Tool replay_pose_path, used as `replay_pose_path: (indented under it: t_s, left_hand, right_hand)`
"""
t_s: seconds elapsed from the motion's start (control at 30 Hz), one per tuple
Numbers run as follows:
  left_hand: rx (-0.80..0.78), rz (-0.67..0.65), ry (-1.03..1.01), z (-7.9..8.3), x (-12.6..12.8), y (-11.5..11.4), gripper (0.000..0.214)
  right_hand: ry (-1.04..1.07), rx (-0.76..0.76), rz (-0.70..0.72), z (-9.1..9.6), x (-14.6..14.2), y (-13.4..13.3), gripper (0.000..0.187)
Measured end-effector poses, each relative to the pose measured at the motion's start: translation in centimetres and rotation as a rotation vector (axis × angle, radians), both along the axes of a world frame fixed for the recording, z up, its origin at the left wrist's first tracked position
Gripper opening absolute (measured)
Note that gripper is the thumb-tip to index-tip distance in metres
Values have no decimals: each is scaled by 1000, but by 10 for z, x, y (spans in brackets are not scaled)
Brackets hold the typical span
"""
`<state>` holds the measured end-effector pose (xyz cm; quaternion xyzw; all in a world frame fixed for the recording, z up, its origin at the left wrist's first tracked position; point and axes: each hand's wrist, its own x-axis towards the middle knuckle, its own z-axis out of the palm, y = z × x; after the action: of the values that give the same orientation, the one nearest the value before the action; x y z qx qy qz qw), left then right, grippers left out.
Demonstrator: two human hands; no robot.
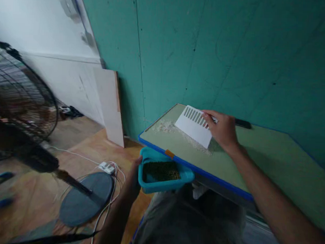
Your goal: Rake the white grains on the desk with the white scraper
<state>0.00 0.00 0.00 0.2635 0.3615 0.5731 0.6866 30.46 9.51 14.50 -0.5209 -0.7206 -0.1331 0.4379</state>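
Observation:
My left hand [134, 176] grips the left end of a teal plastic tray [160, 187], holding it just below the blue front edge of the table [246, 157]. Inside the tray lies a layer of dark green grains [159, 170], with some paler ones at the right. My right hand [223, 132] is closed around the handle of a white slotted plastic scraper [192, 129]. The scraper is tilted, its broad lower edge down at the tabletop. Pale crumbly bits [165, 126] lie to its left and along that edge.
A dark flat object [242, 123], perhaps a phone, lies near the green wall [167, 58]. To the left stands a fan [21, 106] on a round base [86, 201], beside a white power strip [107, 167] and cables. A pale board [109, 106] leans on the wall.

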Motion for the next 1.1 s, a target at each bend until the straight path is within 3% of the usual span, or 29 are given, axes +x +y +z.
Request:
replay_pose_path:
  t_s: [0.53,0.83,1.1]
  left_hand:
    - [-41,-1,0,4,2,2,49]
    - [-54,-29,-10,-3,0,5,54]
    - [-31,-13,4,0,0,3,52]
  right_hand:
    - [-10,72,-291,5,28,6,33]
    - [42,-5,-124,-5,13,8,32]
    - [228,169,-138,2,19,8,34]
